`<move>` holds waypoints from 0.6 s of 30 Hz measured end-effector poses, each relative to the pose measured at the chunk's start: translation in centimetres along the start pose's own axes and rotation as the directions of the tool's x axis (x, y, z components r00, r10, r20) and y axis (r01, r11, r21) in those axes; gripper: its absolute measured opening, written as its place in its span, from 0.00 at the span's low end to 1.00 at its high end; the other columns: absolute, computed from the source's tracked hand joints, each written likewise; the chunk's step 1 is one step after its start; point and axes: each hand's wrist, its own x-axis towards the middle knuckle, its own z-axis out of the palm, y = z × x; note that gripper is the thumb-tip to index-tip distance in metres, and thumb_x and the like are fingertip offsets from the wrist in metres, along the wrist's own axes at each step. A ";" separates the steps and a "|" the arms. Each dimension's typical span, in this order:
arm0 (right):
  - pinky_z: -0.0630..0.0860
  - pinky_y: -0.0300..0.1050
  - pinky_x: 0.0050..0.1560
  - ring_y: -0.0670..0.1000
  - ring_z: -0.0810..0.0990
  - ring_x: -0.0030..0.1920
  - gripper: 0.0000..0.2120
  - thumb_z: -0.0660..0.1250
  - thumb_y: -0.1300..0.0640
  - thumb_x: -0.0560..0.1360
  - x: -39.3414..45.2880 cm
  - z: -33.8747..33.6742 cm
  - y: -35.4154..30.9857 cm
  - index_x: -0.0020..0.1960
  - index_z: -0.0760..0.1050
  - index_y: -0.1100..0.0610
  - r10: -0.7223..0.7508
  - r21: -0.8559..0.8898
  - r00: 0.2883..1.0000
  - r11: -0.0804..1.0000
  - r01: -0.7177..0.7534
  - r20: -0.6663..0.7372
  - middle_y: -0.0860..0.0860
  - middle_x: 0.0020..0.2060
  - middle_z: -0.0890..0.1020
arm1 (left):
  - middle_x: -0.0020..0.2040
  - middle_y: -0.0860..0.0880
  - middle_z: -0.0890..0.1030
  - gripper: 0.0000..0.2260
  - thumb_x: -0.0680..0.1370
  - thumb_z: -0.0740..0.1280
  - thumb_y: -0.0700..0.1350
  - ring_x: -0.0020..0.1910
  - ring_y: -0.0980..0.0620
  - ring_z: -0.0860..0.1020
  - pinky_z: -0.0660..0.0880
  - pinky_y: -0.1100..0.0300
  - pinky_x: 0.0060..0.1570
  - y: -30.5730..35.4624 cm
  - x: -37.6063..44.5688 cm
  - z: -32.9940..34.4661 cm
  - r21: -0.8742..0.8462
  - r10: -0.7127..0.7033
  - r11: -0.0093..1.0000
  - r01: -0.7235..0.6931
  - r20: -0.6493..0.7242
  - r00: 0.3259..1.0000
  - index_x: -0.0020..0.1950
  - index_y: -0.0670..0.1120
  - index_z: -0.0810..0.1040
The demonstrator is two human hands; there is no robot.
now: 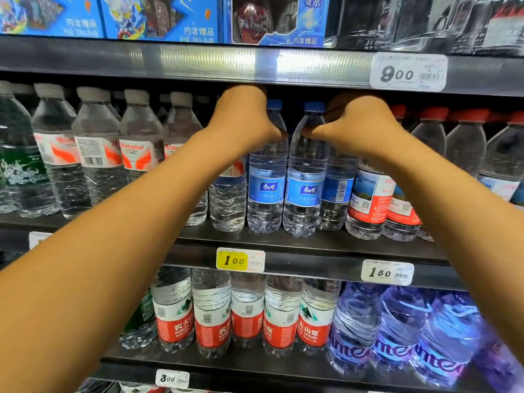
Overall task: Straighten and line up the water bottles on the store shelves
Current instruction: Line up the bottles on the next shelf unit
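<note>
The middle shelf (pixel 312 245) carries the rows being tidied, and the work looks part done: the two front blue-label bottles stand upright and level, but the one behind them, to the right, shows its barcode, and the white-capped Wahaha bottles (pixel 139 143) left of them face different ways. The left hand (pixel 243 120) grasps the neck of the left blue-label bottle (pixel 266 171); the right hand (pixel 357 126) grasps the right blue-label bottle (pixel 306 177) likewise. Below them sits a yellow price tag (pixel 232 260) reading 1.00.
</note>
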 end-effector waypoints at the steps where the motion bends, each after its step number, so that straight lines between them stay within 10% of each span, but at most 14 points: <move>1: 0.78 0.55 0.52 0.60 0.81 0.51 0.21 0.72 0.45 0.72 0.0 -0.1 0.0 0.50 0.83 0.63 0.001 0.010 1.000 1.000 -0.001 0.010 0.60 0.48 0.84 | 0.28 0.47 0.67 0.22 0.70 0.73 0.55 0.26 0.50 0.64 0.59 0.55 0.25 0.0 0.0 0.0 0.003 -0.011 1.000 0.011 0.010 1.000 0.29 0.44 0.67; 7: 0.76 0.53 0.48 0.61 0.81 0.50 0.28 0.70 0.39 0.72 -0.2 0.2 -0.5 0.50 0.82 0.65 -0.035 -0.096 0.999 0.995 0.032 -0.028 0.62 0.48 0.84 | 0.39 0.45 0.74 0.14 0.71 0.75 0.52 0.35 0.48 0.68 0.65 0.58 0.32 -0.5 0.7 0.1 -0.103 -0.093 0.989 0.106 0.117 0.989 0.40 0.43 0.76; 18: 0.77 0.50 0.48 0.55 0.82 0.46 0.19 0.73 0.42 0.71 -0.1 -0.1 -0.4 0.46 0.85 0.59 -0.036 -0.026 0.999 0.999 0.036 -0.011 0.55 0.43 0.86 | 0.29 0.48 0.68 0.20 0.72 0.73 0.52 0.27 0.50 0.66 0.60 0.57 0.28 0.5 0.4 1.2 0.068 -0.029 0.997 0.030 -0.016 0.999 0.29 0.46 0.66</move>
